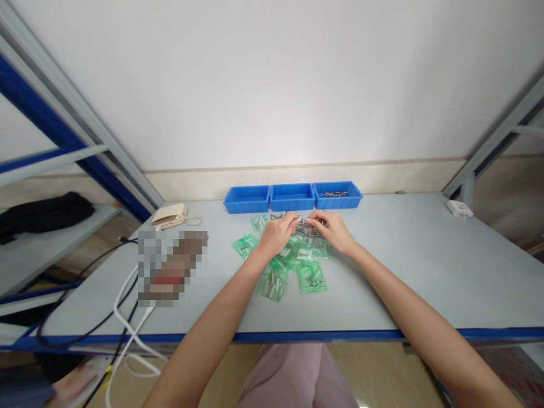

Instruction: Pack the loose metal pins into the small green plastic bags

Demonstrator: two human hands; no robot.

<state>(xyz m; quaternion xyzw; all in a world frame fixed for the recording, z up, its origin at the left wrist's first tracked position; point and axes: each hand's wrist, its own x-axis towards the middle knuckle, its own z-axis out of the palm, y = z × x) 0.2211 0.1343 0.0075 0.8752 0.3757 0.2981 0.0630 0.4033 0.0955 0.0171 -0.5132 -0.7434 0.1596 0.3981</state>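
While a black cloth (42, 215) lies on a shelf (55, 255) at far left, a blurred hand (74, 382), seemingly another person's, shows low in the corner, near white and black cables (127, 323) that run off the grey workbench (403, 266). Further right on the bench sit a cream corded device (169, 214) and a pixelated patch (172, 267) hiding whatever lies there. Green plastic bags (272, 281) of small metal parts fan out across the middle, below three blue plastic bins (292, 197) standing in a row against the wall, the rightmost holding metal rods (334, 194). Over a loose heap of metal pins (306, 229) lying on the bags, the left hand (277, 235) and right hand (331, 231) nearly meet, their fingers (295, 222) curled together at the heap, though what they pinch is too small to tell. A white wall fitting (459, 208) sits at far right.
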